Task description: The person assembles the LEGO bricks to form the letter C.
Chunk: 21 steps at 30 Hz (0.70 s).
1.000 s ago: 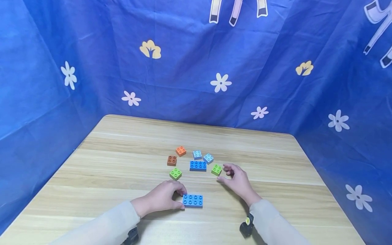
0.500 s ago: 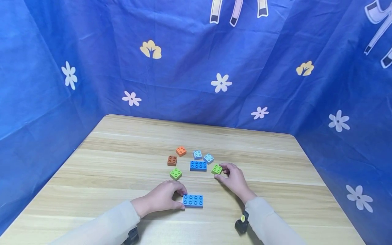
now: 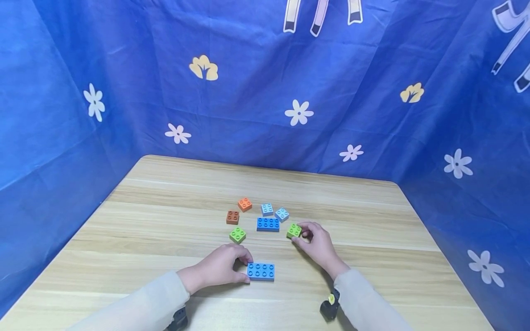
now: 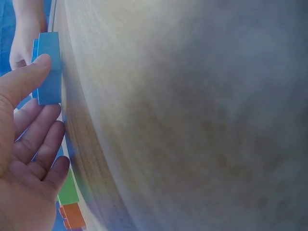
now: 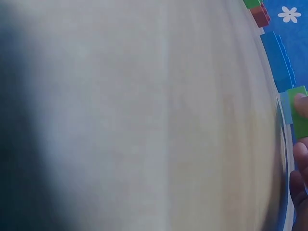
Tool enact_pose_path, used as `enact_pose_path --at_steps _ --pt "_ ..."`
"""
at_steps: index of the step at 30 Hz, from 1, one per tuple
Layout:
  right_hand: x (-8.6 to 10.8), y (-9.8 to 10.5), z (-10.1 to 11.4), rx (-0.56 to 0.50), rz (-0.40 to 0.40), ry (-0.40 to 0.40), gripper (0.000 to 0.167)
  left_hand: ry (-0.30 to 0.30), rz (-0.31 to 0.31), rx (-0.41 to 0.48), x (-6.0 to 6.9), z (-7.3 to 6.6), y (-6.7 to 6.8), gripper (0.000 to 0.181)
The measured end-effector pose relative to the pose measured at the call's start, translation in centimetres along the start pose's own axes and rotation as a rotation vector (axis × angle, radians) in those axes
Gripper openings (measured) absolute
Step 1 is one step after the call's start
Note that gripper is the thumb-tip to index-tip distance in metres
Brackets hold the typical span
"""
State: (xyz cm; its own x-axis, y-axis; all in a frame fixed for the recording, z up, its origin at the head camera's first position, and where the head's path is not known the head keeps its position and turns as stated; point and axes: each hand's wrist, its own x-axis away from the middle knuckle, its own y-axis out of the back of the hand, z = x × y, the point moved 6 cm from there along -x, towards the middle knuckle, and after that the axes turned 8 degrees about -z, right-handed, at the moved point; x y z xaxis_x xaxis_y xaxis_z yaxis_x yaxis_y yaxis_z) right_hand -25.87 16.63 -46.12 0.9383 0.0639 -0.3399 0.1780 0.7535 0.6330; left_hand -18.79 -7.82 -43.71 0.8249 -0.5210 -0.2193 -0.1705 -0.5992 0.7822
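Near the front of the table lies a light blue eight-stud building brick (image 3: 261, 271). My left hand (image 3: 221, 265) pinches its left end between thumb and fingers; in the left wrist view the thumb (image 4: 41, 65) presses on the brick's side. Farther right, my right hand (image 3: 319, 243) pinches a green four-stud brick (image 3: 294, 230) by its right side. That green brick (image 5: 301, 120) shows at the right edge of the right wrist view, between thumb and fingertips. Just left of it sits a darker blue eight-stud brick (image 3: 267, 224).
Two pale blue four-stud bricks, one left (image 3: 267, 209) and one right (image 3: 282, 214), lie behind the dark blue brick. To the left are an orange brick (image 3: 244, 204), a brown brick (image 3: 233, 217) and another green brick (image 3: 238, 235). A blue cloth (image 3: 248, 92) hangs behind the wooden table (image 3: 165, 207).
My right hand has closed in on the right green brick and gripped it; the brick has shifted very slightly right. The left hand and the light blue brick have stayed put.
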Motion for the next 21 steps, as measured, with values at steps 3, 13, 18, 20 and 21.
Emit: enact_pose_path --at_steps 3,13,18,20,21 --pt "0.5 0.1 0.2 -0.022 0.001 0.009 0.038 0.001 0.002 0.004 0.0 0.0 0.0 0.036" --pt "2.6 0.2 1.4 -0.105 0.015 0.09 0.037 0.005 0.008 0.002 0.0 0.1 0.0 0.037" --pt "3.6 0.1 2.4 -0.135 0.061 0.154 0.038 0.006 0.01 0.003 0.0 0.2 0.0 0.036" --pt "3.9 0.1 2.7 -0.137 0.077 0.188 0.039 0.008 0.011 0.003 0.0 0.1 0.0 0.036" --pt "4.1 0.0 2.9 -0.146 0.084 0.207 0.038 0.007 0.01 0.003 0.0 0.1 0.0 0.036"
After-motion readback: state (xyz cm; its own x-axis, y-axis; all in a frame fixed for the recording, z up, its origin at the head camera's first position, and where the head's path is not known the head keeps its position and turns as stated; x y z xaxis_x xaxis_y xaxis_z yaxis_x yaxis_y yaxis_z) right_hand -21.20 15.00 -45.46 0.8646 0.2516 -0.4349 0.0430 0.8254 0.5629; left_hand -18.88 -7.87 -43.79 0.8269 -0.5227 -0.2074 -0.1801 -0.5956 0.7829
